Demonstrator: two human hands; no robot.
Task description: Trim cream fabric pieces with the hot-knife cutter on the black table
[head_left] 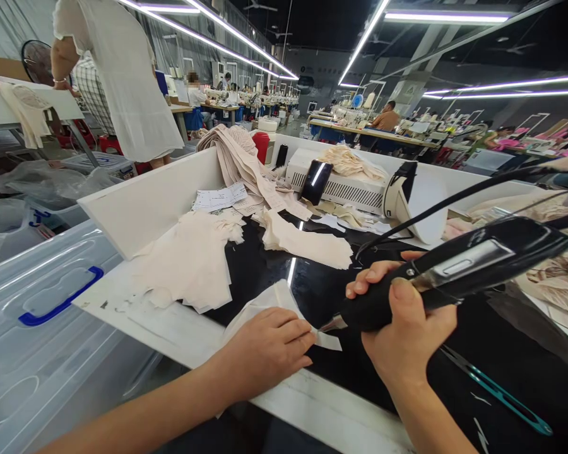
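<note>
My right hand (pixel 409 321) is closed around the thick black body of a corded hand tool (pixel 373 299). The tool's pointed metal tip faces left and meets the edge of a cream fabric piece (pixel 269 301). On that fabric rests my left hand (pixel 272 347), its fingers bent and close together, pinning the cloth to the black work surface (pixel 341 372); the thumb is hidden. A narrow end of the cloth sticks out to the right, just under the tip. Beyond my hands lie a stack of cut cream pieces (pixel 307 239) and a larger pile of pale pieces (pixel 189 261).
Teal-handled tweezers (pixel 502 394) lie at right. Behind are a phone (pixel 317 181), a white slotted box (pixel 341 183), a white lamp-like shade (pixel 423 205) and draped beige fabric (pixel 236 157). A low white panel (pixel 156 198) edges the table. Plastic bins (pixel 66 284) stand left. Other people work beyond.
</note>
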